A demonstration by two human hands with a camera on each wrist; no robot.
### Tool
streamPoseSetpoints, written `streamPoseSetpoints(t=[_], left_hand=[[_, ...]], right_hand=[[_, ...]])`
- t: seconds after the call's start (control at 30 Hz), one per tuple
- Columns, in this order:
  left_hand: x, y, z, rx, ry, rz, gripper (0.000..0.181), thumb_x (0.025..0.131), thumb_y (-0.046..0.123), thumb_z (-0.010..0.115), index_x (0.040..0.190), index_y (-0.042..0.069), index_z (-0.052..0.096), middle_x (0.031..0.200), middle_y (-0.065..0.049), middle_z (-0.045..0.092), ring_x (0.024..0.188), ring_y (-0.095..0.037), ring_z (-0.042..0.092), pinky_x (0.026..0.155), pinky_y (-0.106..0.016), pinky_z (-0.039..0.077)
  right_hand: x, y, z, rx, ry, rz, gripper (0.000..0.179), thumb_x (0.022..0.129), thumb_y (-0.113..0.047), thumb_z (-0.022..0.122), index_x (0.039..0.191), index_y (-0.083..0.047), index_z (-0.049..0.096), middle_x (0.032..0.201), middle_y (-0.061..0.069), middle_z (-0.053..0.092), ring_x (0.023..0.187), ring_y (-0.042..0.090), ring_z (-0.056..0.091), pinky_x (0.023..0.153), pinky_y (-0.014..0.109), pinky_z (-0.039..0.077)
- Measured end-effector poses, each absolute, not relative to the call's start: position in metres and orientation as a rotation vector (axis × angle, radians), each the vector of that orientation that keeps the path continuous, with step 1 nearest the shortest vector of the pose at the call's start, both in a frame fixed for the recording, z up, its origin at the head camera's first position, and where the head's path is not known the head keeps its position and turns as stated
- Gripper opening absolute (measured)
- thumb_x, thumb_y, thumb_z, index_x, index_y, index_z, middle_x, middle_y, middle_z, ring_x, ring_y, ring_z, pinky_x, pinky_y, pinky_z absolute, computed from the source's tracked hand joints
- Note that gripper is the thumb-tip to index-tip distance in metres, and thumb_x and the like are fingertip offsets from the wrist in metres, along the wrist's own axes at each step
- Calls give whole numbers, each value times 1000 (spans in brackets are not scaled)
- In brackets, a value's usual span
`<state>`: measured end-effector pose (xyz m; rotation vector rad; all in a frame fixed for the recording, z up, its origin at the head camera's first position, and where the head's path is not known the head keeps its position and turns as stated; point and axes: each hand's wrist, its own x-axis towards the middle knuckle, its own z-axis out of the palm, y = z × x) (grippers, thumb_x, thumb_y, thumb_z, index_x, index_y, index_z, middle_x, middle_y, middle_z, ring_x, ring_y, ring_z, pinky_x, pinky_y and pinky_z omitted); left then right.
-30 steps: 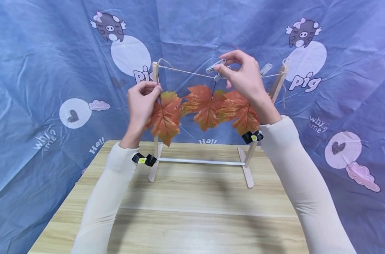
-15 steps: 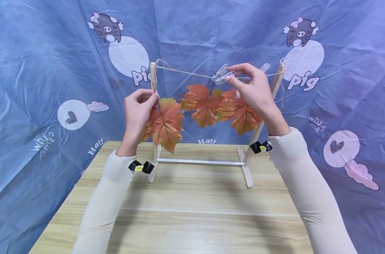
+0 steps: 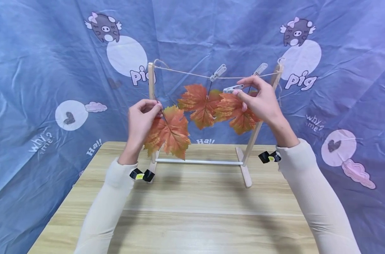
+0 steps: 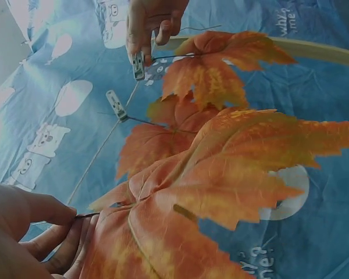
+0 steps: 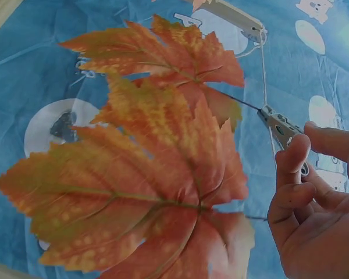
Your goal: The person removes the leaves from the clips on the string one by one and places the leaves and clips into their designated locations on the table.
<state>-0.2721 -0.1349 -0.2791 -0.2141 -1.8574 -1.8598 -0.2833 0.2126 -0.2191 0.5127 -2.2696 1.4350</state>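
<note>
My left hand (image 3: 139,120) pinches the thin dark stem of an orange maple leaf (image 3: 171,132) in front of the stand's left post. Between thumb and fingers, my right hand (image 3: 264,102) holds a white clothespin (image 3: 232,89), below the string and in front of the right leaf. Two more clothespins sit on the string, a middle one (image 3: 218,72) and a right one (image 3: 260,68). From the middle one hangs a maple leaf (image 3: 199,106) by its stem; another leaf (image 3: 233,113) hangs at the right, partly behind my right hand. The left wrist view shows the pinched stem (image 4: 87,215) at my fingertips.
A wooden stand carries the string (image 3: 186,72) between its left post (image 3: 151,81) and right post (image 3: 254,139). A white rod (image 3: 199,161) joins its feet on the wood-grain table (image 3: 186,225). A blue patterned cloth (image 3: 186,31) hangs behind.
My right hand has moved down and right with its clothespin, away from the middle clothespin on the string. My left hand has lowered with its leaf, coming slightly forward.
</note>
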Motion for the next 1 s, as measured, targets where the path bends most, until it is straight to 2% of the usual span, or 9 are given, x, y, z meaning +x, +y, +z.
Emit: streamPoseSetpoints(t=[0.1,0.27,0.33,0.6,0.8,1.0], left_hand=[[-272,-134,-284,-221,-1850,-1906,17,97,6,75,106,-9,73,80,4,75,67,-8,73,67,-22,65],[-271,-131,-293,-246,-1839,-1969,18,98,3,74,106,-12,70,81,2,74,67,-9,73,68,-24,66],[-270,-130,-297,-253,-1842,-1983,19,98,3,73,107,-13,70,81,1,74,68,-9,73,69,-25,66],[-270,-129,-313,-262,-1871,-2038,19,99,4,73,108,-13,69,83,1,74,71,-10,73,72,-25,67],[-269,-127,-322,-254,-1873,-2086,18,99,2,72,107,-14,68,82,1,74,71,-10,73,71,-25,66],[-267,-125,-334,-214,-1842,-2171,13,99,2,73,105,-9,69,83,-1,74,72,-11,73,71,-25,67]], right_hand=[[-281,218,-223,517,-2281,1428,34,99,-25,78,131,-14,69,102,-5,62,49,12,60,46,23,45],[-277,226,-231,521,-2316,1413,39,101,-28,75,138,-15,69,81,0,67,50,19,61,40,26,37],[-276,229,-236,526,-2331,1392,39,102,-28,75,138,-14,70,77,2,68,51,20,61,41,26,39],[-271,238,-254,489,-2403,1321,35,102,-26,75,132,-11,68,88,7,73,59,26,64,52,28,53],[-268,247,-268,495,-2424,1334,35,103,-24,72,137,-14,69,86,9,72,59,21,65,55,26,50],[-264,258,-281,450,-2450,1359,35,101,-26,76,133,-13,72,68,5,67,57,12,62,51,28,40]])
